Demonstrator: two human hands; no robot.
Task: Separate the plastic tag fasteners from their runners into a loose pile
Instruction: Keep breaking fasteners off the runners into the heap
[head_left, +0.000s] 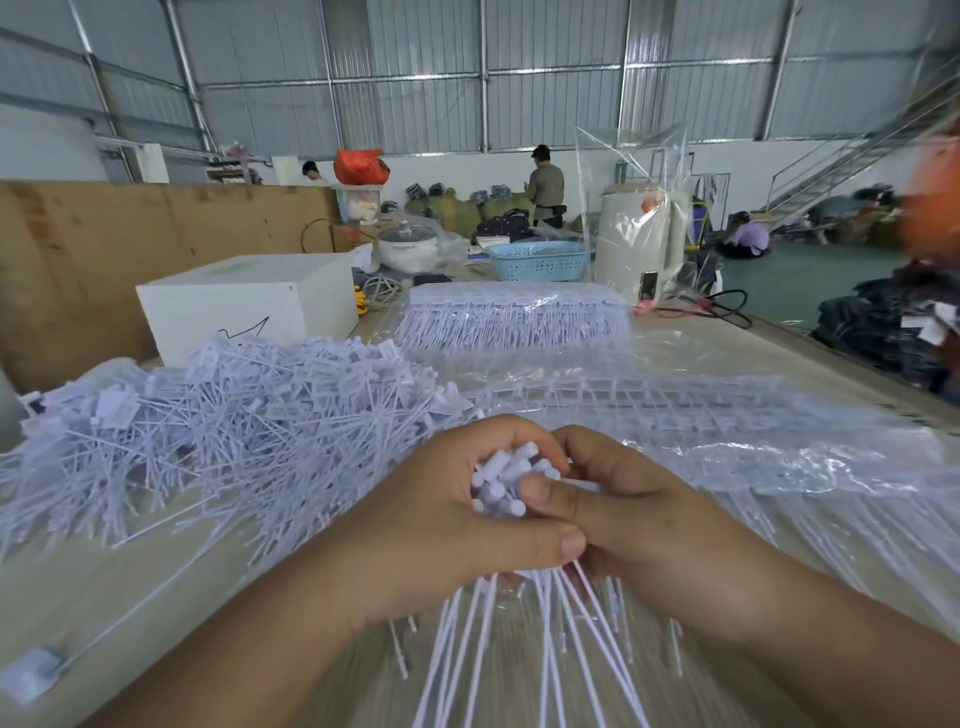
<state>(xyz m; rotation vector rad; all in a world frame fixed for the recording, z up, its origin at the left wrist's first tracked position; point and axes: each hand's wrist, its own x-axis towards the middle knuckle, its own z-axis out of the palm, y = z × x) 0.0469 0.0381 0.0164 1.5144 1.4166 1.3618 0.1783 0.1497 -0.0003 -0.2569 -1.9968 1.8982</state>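
This is a warehouse-style factory floor: tall corrugated grey metal walls on a steel frame, a metal staircase at the right. Dark stacked garments sit beside a long plastic-covered worktable, and workers sit among bundles on the green floor.

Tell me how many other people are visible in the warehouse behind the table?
3: a standing person in a dark cap, a person's head behind the brown board, a person in purple sitting on the floor. Others may be hidden.
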